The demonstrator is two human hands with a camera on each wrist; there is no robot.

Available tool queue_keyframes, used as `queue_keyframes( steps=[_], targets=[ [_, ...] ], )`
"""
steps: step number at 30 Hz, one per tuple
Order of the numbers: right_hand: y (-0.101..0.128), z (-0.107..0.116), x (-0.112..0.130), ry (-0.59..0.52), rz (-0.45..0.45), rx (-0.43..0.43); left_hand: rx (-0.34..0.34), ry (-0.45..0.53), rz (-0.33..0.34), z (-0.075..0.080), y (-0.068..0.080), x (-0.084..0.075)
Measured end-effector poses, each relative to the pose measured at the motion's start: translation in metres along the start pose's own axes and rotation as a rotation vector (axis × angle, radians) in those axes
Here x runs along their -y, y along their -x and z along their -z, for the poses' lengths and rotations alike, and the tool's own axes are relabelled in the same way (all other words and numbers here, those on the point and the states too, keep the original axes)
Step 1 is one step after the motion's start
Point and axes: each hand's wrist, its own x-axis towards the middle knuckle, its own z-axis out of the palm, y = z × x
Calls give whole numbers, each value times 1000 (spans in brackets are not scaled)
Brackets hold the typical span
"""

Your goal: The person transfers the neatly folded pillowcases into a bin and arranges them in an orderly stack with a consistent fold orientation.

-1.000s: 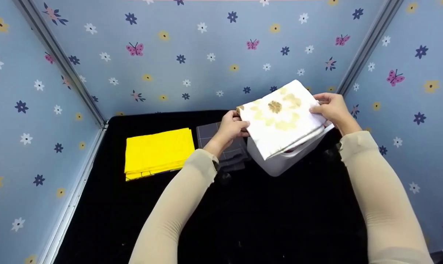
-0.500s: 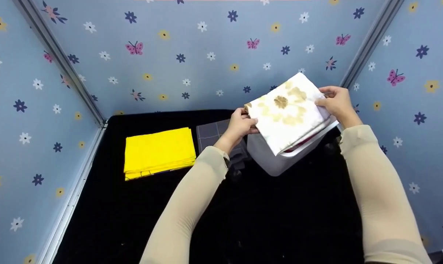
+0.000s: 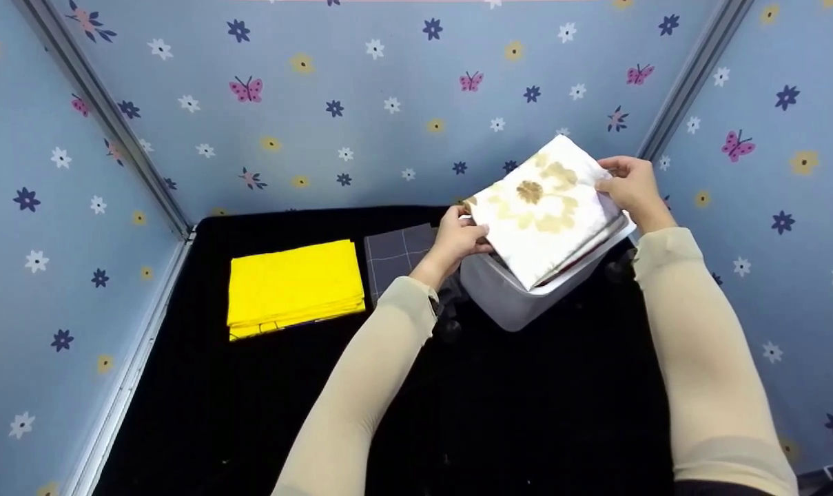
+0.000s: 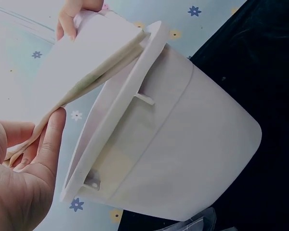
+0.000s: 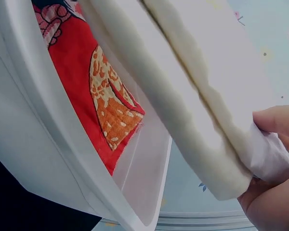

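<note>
Folded floral cloth (image 3: 546, 207), held level between both hands just above white bin (image 3: 509, 296), left hand (image 3: 457, 238) pinching its near-left corner, right hand (image 3: 630, 186) gripping far-right edge, forearms extended forward, red patterned fabric (image 5: 94, 91) inside bin beneath, yellow cloth (image 3: 293, 286) well left of left hand

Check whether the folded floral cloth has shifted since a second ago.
Yes. The folded floral cloth, held by both hands, has shifted slightly up and right, further over the white bin, which stays put on the black mat.
</note>
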Motion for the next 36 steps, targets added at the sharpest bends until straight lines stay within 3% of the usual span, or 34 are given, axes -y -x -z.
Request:
queue_keyframes(
  steps=[9,13,21,36],
  targets=[
    [-4,-3,-8,-19,36,-35,1,19,-19,-5,-4,6],
    [-3,-8,-18,-24,37,-33,5,-24,-34,-8,-4,8],
    [1,-16,-38,-41,16,-12,-18,-235,-91,-10,-5,14],
    [-1,-27,-63,27,-12,33,-66,-313,-89,-9,-7,15]
  ],
)
